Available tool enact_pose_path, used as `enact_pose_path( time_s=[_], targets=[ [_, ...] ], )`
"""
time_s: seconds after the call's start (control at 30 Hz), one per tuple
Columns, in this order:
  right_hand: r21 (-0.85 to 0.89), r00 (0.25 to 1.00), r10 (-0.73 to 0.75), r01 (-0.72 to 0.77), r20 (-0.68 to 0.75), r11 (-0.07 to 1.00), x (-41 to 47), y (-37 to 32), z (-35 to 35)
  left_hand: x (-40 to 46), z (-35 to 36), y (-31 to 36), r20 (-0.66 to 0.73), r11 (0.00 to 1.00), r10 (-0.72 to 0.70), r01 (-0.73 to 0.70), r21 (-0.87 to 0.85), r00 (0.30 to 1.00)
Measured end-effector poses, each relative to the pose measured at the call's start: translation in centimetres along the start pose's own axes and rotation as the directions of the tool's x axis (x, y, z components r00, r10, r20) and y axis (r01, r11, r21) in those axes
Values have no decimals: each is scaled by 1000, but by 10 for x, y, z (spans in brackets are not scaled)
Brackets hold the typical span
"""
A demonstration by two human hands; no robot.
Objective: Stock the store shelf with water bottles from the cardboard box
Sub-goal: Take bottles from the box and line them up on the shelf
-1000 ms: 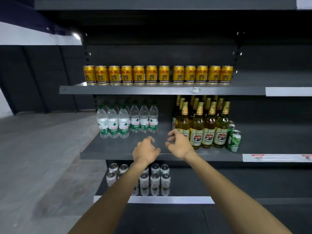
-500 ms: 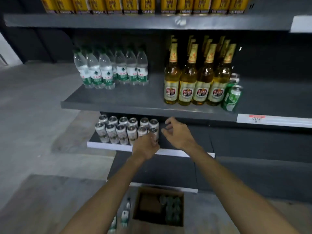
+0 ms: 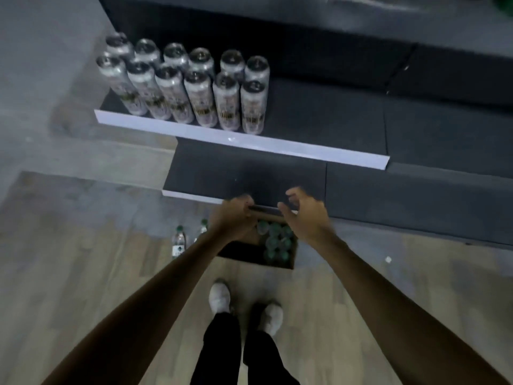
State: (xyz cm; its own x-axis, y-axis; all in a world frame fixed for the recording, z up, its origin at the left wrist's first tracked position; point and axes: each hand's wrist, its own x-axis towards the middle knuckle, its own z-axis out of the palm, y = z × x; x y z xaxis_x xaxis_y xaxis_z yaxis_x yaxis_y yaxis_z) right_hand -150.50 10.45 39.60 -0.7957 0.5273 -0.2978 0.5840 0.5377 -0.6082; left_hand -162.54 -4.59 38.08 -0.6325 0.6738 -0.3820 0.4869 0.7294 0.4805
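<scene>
Setting: a shop aisle.
Shelving: dark tiered retail shelf (image 3: pixel 319 118) with a pale price-strip edge (image 3: pixel 277 147) along its front.
Stock: silver drink cans (image 3: pixel 194 87) faced in two neat rows.
Restocking goods: cardboard box (image 3: pixel 277 245) of green-capped water bottles (image 3: pixel 274 240) on wood-look floor (image 3: pixel 83 273); loose bottles (image 3: pixel 179 241) beside it.

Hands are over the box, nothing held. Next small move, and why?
Probably lower the right hand into the cardboard box and grip one of the green-capped bottles: both hands hover empty above it, the left hand over the bare side.
</scene>
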Motion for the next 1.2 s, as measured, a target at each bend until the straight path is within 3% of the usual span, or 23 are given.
enact_pose_path(
  time_s=[0.13,0.57,0.9,1.2],
  targets=[
    [-5,999,22,-22,-29,1000,16,37,59,16,59,-30,-38,997,-37,34,-74,999],
    [-10,967,246,-246,70,969,48,165,206,75,214,-120,154,957,-144,177,-228,978],
    [-33,965,246,-244,94,969,100,216,274,121,282,-160,82,891,-236,250,-378,968],
    [-44,973,209,-205,95,978,155,260,325,167,337,-193,-25,900,-252,225,-374,967]
  ],
)
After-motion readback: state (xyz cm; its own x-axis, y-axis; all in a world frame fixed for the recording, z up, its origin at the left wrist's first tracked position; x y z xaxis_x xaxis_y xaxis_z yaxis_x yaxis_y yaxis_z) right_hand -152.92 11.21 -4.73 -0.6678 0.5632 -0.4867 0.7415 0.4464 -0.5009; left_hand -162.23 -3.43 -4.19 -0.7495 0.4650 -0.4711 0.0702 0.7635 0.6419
